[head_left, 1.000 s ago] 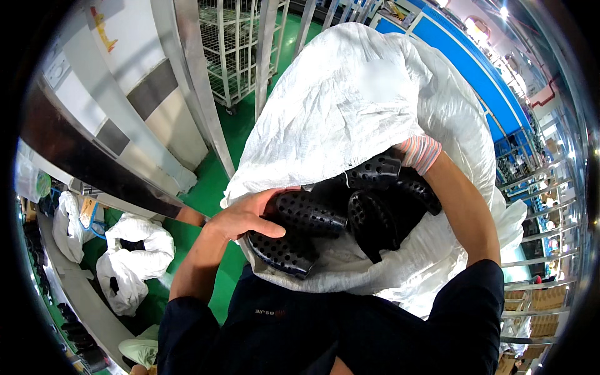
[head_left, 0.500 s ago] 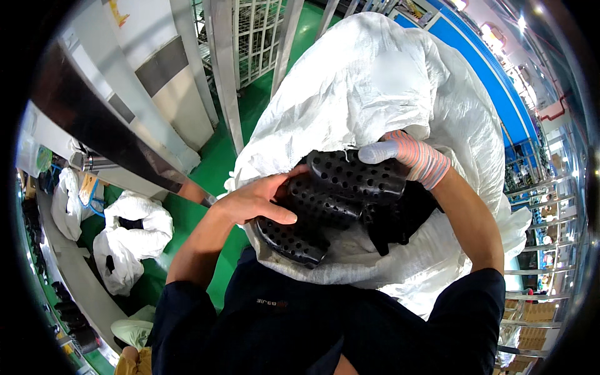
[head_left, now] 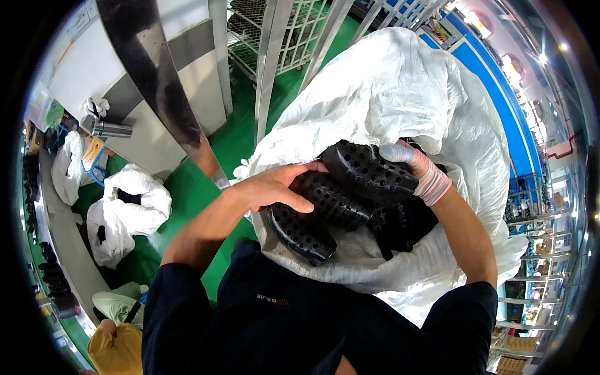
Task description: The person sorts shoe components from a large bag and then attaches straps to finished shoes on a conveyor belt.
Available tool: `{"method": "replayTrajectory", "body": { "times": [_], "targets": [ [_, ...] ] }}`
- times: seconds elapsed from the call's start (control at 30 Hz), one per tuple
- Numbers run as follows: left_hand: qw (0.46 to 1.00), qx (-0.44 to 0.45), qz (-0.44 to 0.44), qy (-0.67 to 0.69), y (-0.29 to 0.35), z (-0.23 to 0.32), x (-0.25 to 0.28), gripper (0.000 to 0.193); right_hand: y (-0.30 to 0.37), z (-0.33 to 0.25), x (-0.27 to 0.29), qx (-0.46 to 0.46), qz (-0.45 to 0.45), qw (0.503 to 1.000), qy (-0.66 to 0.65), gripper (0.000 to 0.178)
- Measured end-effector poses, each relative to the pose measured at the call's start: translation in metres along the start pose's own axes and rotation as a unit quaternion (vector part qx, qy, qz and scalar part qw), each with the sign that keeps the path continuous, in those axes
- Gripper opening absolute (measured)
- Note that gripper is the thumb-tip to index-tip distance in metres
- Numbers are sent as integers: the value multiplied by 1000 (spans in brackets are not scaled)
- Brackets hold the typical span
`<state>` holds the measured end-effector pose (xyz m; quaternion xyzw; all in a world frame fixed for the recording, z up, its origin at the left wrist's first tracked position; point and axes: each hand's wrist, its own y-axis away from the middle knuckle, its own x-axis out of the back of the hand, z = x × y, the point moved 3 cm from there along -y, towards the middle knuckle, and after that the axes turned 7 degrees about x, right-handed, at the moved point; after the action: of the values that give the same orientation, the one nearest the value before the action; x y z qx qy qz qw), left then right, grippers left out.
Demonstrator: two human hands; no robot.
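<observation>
A big white woven sack (head_left: 387,81) stands open in front of me, with black rubbery pieces full of round holes in its mouth. My right hand (head_left: 417,167), in a striped glove with grey fingertips, grips the right end of the uppermost perforated piece (head_left: 369,172), thumb on top. My bare left hand (head_left: 275,187) is at the left end of the middle perforated piece (head_left: 334,201), thumb in front and the other fingers partly hidden. A lower perforated piece (head_left: 301,232) lies against the sack's near rim. Other black pieces (head_left: 394,228) show deeper inside.
At the left, smaller white sacks (head_left: 134,200) rest on the green floor (head_left: 215,194). A shiny metal post (head_left: 147,69) rises nearby, with a wire cage trolley (head_left: 300,37) beyond. Part of another person (head_left: 115,340) shows at lower left. Metal rails (head_left: 540,275) line the right.
The view has shifted, so the surroundings sit differently. The uppermost piece now tilts more, its right end lower, with my right hand still on it. My left hand keeps nearly the same pose.
</observation>
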<state>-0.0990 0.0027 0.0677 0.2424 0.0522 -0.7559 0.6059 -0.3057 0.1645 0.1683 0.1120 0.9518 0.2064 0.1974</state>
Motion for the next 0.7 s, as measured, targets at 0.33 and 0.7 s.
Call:
{"method": "replayTrajectory", "body": {
  "times": [0.33,0.7],
  "targets": [
    [994,-44,52,82,56,32,-22,91,16,-27,9,65,27,997,40,65],
    [981,-161,46,101,132,-6,-60,91,61,-32,-99,82,-50,978,185,104]
  ]
}}
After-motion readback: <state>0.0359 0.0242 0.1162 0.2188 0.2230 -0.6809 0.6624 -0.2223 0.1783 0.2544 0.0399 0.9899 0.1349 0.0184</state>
